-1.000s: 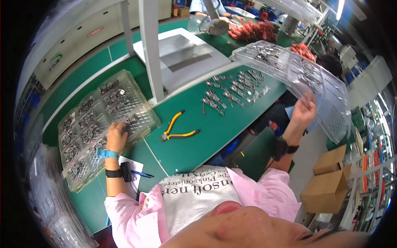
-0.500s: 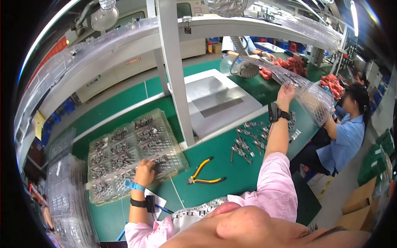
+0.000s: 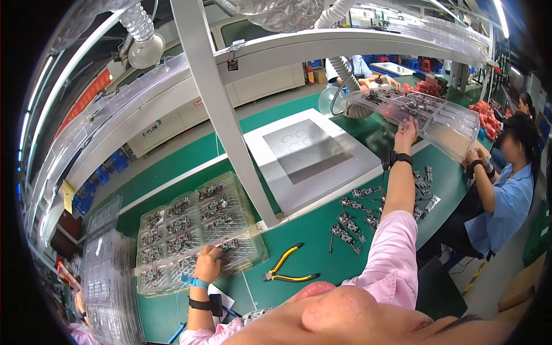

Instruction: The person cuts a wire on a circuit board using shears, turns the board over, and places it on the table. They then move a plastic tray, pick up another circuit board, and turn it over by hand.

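Note:
My left hand (image 3: 208,263) rests with curled fingers at the near edge of a clear compartment tray (image 3: 260,244) on the green table. Several small dark metal assemblies fill the tray's compartments. What those fingers pinch, if anything, I cannot make out. My right hand (image 3: 406,133) is stretched far out to the right, its fingers closed on the near edge of a second clear tray (image 3: 451,122). Dark parts lie in that tray's left and middle sections. Below my right forearm, several loose metal assemblies (image 3: 347,225) are scattered on the table.
Yellow-and-black nippers (image 3: 282,267) lie between the left tray and the loose parts. A stack of clear trays (image 3: 109,287) stands at far left. A white frame post (image 3: 221,115) rises beside a grey plate (image 3: 310,152). A co-worker in blue (image 3: 503,195) sits at right.
The tray at my right hand has swung to a flatter position, and its dark parts show more clearly. My left hand stays at the near tray's edge. The whole view has shifted.

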Tool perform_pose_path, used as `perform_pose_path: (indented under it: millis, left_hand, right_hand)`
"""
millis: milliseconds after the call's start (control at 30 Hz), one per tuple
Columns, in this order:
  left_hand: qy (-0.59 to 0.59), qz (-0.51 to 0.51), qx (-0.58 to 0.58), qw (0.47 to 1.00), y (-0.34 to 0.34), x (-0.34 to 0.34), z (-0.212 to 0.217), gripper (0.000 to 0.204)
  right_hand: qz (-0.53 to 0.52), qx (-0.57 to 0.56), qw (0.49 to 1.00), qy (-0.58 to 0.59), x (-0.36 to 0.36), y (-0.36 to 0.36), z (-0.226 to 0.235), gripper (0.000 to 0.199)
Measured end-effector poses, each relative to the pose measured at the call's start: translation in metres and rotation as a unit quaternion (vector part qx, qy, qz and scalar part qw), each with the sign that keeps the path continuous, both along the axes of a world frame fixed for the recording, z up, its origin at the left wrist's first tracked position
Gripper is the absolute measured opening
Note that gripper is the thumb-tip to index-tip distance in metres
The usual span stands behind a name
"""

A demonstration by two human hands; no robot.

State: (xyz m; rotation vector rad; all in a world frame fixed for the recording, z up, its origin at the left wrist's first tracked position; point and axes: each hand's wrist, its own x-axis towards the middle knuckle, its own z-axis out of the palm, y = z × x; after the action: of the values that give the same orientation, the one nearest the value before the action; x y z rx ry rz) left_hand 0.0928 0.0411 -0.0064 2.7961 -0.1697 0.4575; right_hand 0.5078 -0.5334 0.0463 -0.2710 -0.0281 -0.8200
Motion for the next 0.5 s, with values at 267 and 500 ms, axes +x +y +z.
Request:
perform_pose_path:
  millis: [267,500]
  left_hand:
    - [0.013,0.014,-0.010,1.000,-0.004,0.001,-0.002,0.033]
    - [0.011,0.023,-0.015,1.000,-0.004,-0.001,-0.003,0.033]
  right_hand:
    - [-0.011,-0.009,0.998,0.060,0.001,-0.017,0.005,0.040]
    - [-0.034,-0.014,0.993,0.110,0.010,-0.018,0.013,0.041]
